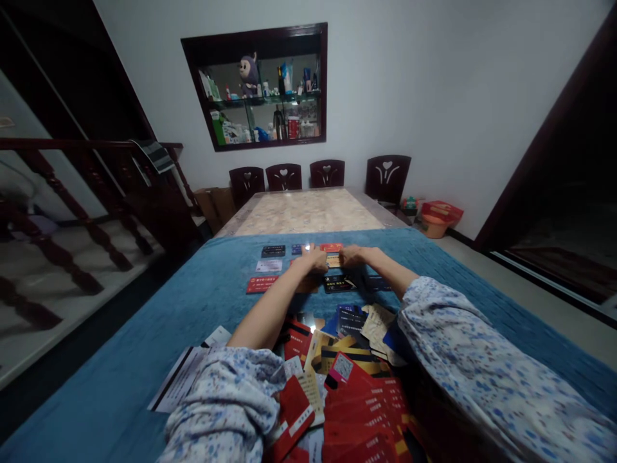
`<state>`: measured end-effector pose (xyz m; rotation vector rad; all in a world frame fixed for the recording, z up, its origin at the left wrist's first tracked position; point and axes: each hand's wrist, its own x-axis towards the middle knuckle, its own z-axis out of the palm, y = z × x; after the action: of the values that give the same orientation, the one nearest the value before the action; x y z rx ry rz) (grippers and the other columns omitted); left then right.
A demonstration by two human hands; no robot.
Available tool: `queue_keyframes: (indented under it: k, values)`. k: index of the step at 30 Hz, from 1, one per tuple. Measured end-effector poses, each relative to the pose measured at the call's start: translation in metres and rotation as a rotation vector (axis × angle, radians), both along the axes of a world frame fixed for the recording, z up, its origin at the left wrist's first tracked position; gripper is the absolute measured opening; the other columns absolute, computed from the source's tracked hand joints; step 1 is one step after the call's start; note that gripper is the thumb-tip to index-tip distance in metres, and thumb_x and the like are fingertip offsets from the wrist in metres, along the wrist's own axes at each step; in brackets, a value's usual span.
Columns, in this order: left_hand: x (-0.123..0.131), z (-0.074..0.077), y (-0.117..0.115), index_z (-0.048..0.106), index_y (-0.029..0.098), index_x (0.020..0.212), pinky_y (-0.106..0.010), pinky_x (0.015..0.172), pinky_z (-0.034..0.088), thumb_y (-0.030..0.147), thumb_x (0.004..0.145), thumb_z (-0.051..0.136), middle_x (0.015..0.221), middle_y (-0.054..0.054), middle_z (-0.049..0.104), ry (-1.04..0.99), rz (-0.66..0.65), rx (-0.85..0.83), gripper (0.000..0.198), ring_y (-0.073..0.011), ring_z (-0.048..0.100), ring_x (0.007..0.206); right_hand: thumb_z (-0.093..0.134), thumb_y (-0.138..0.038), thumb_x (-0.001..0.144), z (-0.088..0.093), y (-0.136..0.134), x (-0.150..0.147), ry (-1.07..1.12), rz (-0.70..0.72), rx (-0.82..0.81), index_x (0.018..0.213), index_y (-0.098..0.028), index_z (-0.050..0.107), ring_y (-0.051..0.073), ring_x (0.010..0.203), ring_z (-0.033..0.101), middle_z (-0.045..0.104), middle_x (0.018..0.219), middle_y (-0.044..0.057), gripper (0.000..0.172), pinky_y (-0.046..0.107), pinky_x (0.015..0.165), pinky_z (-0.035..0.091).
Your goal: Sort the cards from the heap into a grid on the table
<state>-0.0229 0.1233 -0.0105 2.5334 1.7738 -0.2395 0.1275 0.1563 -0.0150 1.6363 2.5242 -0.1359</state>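
Both my arms reach forward over a blue cloth [144, 334] on a long table. My left hand [314, 259] and my right hand [351, 256] meet over a beige card [333, 260] in a grid of cards laid flat. Their fingers are curled and seem to pinch that card's edges. Around them lie a black card [273, 251], a white card [268, 265], a red card [261, 283], an orange-red card [331, 247] and a dark card [339, 283]. A big loose pile of red, black and beige cards [351, 379] lies close to me between my sleeves.
Papers [186, 376] lie at the cloth's near left. Beyond the cloth the table's marble top [308, 212] is bare, with several dark chairs [328, 172] behind it. A wall niche [263, 87] holds bottles and a toy. A stair railing [96, 186] stands left; red basins [438, 215] sit on the floor right.
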Motion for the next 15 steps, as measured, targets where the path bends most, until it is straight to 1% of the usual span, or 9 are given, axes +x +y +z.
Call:
queue_keyframes:
  k: [3, 7, 11, 15]
  values:
    - [-0.001, 0.005, -0.005, 0.061, 0.015, 0.12, -0.065, 0.111, 0.024, 0.024, 0.076, 0.059, 0.139, -0.02, 0.051, 0.027, -0.023, 0.018, 0.045, -0.0377, 0.035, 0.137, 0.065, -0.023, 0.078, 0.003, -0.002, 0.002, -0.044, -0.011, -0.044, 0.099, -0.017, 0.077, 0.026, 0.09, 0.071, 0.076, 0.1, 0.014, 0.025, 0.028, 0.072, 0.053]
    - [-0.004, 0.012, -0.014, 0.062, 0.015, 0.119, -0.063, 0.111, 0.026, 0.024, 0.077, 0.059, 0.137, -0.019, 0.053, 0.041, -0.047, 0.049, 0.043, -0.0361, 0.038, 0.133, 0.061, -0.026, 0.082, 0.006, -0.008, 0.005, -0.058, -0.013, -0.055, 0.112, -0.016, 0.072, 0.025, 0.097, 0.07, 0.074, 0.11, 0.014, 0.033, 0.027, 0.075, 0.052]
    - [-0.011, 0.019, -0.024, 0.062, 0.014, 0.119, -0.059, 0.108, 0.03, 0.025, 0.082, 0.056, 0.133, -0.019, 0.055, 0.034, -0.078, 0.108, 0.04, -0.0351, 0.04, 0.129, 0.058, -0.026, 0.085, 0.009, -0.015, 0.009, -0.041, 0.002, -0.031, 0.123, -0.016, 0.066, 0.025, 0.102, 0.068, 0.072, 0.117, 0.014, 0.041, 0.027, 0.078, 0.051]
    - [-0.026, 0.025, -0.035, 0.063, 0.015, 0.118, -0.055, 0.103, 0.033, 0.024, 0.084, 0.054, 0.131, -0.019, 0.057, 0.054, -0.11, 0.192, 0.036, -0.0334, 0.04, 0.127, 0.056, -0.031, 0.087, 0.015, -0.021, 0.015, -0.013, 0.009, 0.045, 0.13, -0.015, 0.061, 0.026, 0.103, 0.067, 0.069, 0.121, 0.016, 0.047, 0.029, 0.081, 0.05]
